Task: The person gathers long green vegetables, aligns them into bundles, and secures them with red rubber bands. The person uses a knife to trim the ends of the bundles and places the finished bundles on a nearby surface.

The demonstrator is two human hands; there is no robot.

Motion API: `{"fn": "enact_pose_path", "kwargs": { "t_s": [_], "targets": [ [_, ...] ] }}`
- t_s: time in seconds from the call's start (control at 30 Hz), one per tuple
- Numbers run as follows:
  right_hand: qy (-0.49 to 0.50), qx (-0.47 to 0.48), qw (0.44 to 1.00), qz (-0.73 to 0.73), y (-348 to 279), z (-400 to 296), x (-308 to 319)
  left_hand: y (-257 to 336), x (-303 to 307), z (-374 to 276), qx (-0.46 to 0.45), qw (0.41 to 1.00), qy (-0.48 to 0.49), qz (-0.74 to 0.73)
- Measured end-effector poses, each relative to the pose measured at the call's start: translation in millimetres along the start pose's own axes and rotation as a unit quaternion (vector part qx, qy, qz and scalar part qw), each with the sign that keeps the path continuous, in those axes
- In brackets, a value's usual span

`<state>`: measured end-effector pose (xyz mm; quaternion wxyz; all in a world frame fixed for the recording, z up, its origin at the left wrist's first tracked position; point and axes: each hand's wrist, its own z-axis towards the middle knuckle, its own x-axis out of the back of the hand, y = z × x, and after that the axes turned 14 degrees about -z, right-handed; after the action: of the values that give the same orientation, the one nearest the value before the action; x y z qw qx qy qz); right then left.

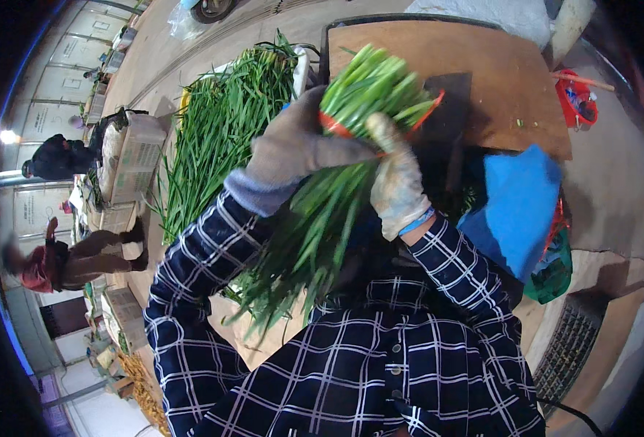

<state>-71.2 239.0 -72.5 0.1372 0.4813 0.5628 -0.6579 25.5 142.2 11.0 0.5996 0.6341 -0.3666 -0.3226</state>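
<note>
A bundle of long leafy greens [374, 87], perhaps garlic chives, is held up before my chest. Its pale cut stems point away from me and its leaves hang towards my lap. My left hand [294, 145], in a greyish knitted glove, grips the bundle from the left side. A red tie [334, 124] runs around the stems, with a loose end standing out at the right. My right hand [398, 180], in a stained pale glove, is at the bundle's right side. Its fingers pinch the red tie near the left thumb; blur and the fingers partly hide the grip.
A wooden board [508, 82] forms the tabletop ahead. Loose greens [223, 125] overflow a container at my left. A blue sheet [518, 207] hangs by my right arm. Beyond stand a red basin [576, 101] and a green bag [551, 273]. Two people stand among crates [131, 147] far left.
</note>
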Motion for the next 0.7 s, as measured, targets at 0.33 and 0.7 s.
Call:
{"fn": "enact_pose_path", "kwargs": {
  "t_s": [0.33,0.7],
  "targets": [
    [0.014,0.08,0.996,0.042,-112.5,-25.3,33.7,13.2,-9.7,29.0,-0.012,0.983,-0.147,-0.105],
    [0.143,0.21,0.962,-0.1,-108.3,-82.0,123.7,-92.5,-89.2,106.3,-0.17,0.941,-0.288,0.06]
  ]
}}
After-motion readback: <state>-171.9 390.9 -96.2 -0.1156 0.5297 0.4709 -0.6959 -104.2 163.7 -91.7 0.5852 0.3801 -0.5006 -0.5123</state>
